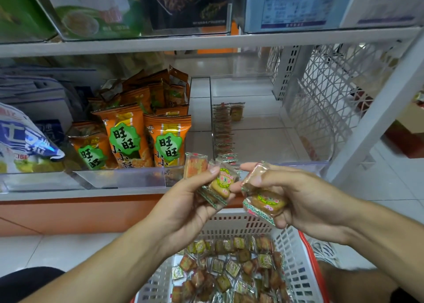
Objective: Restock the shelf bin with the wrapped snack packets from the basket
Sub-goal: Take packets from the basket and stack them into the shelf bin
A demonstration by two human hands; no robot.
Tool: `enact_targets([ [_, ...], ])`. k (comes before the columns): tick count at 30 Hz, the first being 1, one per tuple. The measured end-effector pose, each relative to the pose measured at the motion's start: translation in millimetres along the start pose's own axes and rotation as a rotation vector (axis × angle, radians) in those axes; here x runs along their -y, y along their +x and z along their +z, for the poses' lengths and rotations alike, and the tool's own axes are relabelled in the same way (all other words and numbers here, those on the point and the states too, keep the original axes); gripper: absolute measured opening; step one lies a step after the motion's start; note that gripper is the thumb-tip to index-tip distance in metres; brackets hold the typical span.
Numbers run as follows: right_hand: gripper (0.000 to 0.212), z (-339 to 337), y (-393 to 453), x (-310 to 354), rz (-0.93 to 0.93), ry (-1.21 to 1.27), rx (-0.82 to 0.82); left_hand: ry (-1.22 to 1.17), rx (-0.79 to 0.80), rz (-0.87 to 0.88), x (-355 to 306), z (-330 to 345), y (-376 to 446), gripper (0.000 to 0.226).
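My left hand (188, 197) grips a few small wrapped snack packets (220, 183) with clear wrap and a green-yellow label. My right hand (296, 197) holds more of the same packets (263, 199), fingers curled round them. Both hands hover just in front of the clear shelf bin (263, 137), which holds a row of like packets (223, 132) standing along its left wall. Below the hands, the white plastic basket (238, 222) holds several loose packets (231, 270).
A neighbouring clear bin holds orange snack bags (146, 137). Blue-white bags (25, 142) lie at far left. A white lattice side panel (325, 96) and shelf post (376, 114) stand right of the bin. The upper shelf (206, 42) carries more bins. Tiled floor lies around.
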State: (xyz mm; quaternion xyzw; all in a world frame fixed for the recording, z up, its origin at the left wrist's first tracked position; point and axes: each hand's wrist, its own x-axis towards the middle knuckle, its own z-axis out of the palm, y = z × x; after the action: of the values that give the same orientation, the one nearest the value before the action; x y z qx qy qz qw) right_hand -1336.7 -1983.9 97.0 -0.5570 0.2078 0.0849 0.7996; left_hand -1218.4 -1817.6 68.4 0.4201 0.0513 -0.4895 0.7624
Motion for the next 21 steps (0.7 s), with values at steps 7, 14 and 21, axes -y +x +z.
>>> enact_targets([
  [7, 0.031, 0, 2, -9, -0.022, -0.129, -0.029, -0.003, 0.035, -0.01, 4, 5, -3, 0.026],
  [14, 0.033, 1, 3, -13, -0.069, -0.206, -0.074, 0.003, 0.01, -0.001, 6, 8, -4, 0.03],
  [21, 0.033, 2, 3, -17, -0.139, -0.24, -0.158, 0.048, 0.038, -0.015, 7, 7, -5, 0.031],
])
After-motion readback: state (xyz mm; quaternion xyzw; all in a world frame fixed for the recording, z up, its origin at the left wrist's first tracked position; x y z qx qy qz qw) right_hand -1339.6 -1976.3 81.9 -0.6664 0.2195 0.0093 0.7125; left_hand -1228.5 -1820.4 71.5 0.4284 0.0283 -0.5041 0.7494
